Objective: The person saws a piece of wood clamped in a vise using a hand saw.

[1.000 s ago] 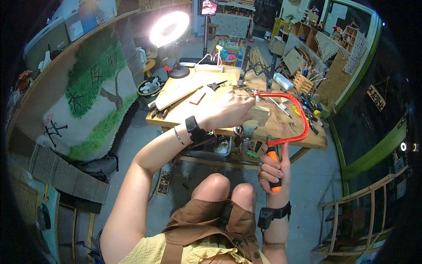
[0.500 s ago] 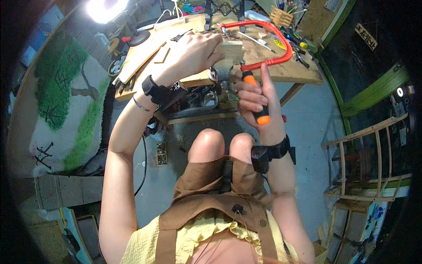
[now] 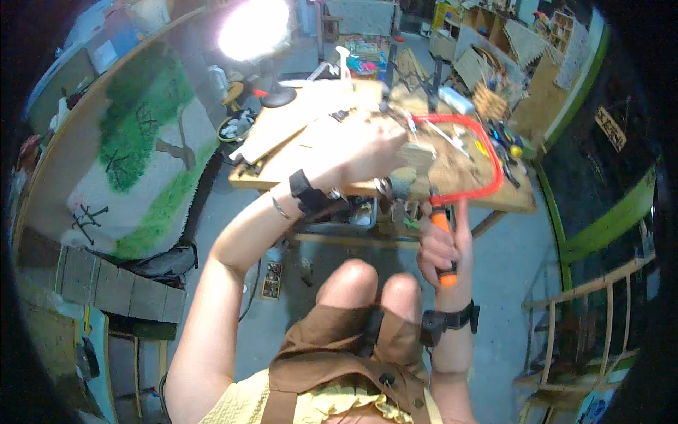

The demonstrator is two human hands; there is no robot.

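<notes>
My right hand (image 3: 441, 254), fingers wrapped round the orange and black handle (image 3: 445, 275) of a red-framed coping saw (image 3: 494, 162), is at the table's front edge. My left hand (image 3: 371, 148) has its fingers bent by a pale wood piece (image 3: 417, 155) and the saw's far end; what they grip is hidden and blurred. A metal vise (image 3: 401, 187) sits at the edge of the wooden table (image 3: 522, 198), beneath that piece. Loose boards (image 3: 275, 134) lie left of my left hand.
A glaring ring lamp (image 3: 251, 28) stands at the back left. Tools (image 3: 508, 148) and a pot of sticks (image 3: 494, 102) crowd the table's right. A painted panel (image 3: 134, 155) is on my left, a wooden rack (image 3: 586, 325) at lower right, my knees below the table.
The view dipped toward my lap and came back up, blurring now. Both hands stay at the vise, the right still round the saw handle.
</notes>
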